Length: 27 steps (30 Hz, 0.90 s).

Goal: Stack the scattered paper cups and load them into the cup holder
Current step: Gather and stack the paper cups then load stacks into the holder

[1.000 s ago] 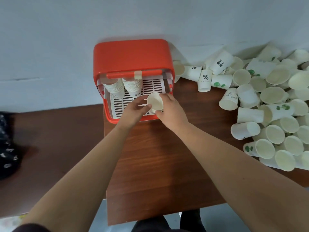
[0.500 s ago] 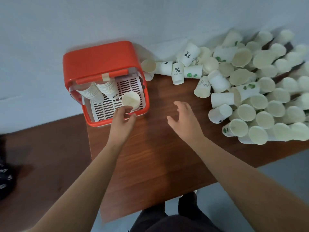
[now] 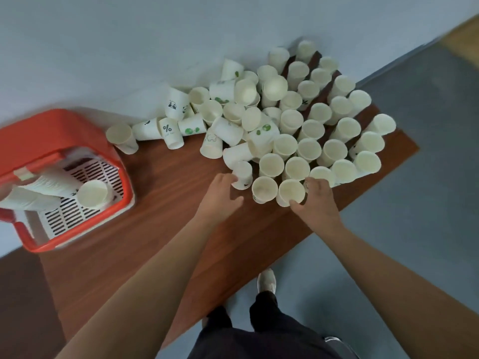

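Gathering cups, table's [image 3: 160, 203] near edge.
Your right hand [image 3: 317, 203] pinches an upright cup [image 3: 290, 190]; left hand [image 3: 223, 194], fingers spread, touches a tipped cup [image 3: 243, 173]. Nest them.

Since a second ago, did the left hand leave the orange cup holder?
Yes. The left hand left the orange plastic cup holder, going right to the white paper cups.

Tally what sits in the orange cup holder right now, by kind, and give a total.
Long stacks of cups, lying tilted: 2
Cup seen mouth-on (single or short stack, cannot tell): 1
Total: 3
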Tool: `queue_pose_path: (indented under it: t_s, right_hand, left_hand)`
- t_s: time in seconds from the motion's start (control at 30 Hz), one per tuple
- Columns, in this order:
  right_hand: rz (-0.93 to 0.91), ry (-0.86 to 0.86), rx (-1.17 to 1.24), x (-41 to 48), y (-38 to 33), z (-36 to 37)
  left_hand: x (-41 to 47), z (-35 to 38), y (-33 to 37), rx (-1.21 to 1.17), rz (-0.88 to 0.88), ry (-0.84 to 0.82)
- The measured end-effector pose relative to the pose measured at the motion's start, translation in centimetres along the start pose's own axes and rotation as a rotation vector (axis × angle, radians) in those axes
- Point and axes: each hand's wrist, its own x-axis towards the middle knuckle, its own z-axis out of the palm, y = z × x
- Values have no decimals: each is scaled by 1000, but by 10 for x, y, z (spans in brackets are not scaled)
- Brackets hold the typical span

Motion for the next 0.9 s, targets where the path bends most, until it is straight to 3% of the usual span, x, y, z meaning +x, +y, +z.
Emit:
queue_pose_path:
  t_s: [0.1,0.43,0.7,0.9]
  right_hand:
    - [-37,-55,6,7,10,9]
    - [-197,-141,-101,34,17,33]
    - [-248,-201,-38,21,10,16]
    - [-327,-265,109,23,-60,-22]
  left_hand:
    - [18,30,20,39,66,-48]
    - [44,79,37,202,33,-26]
    - [19,56,25,145,19,14]
    - [-24,-14,-6,30,-47,192]
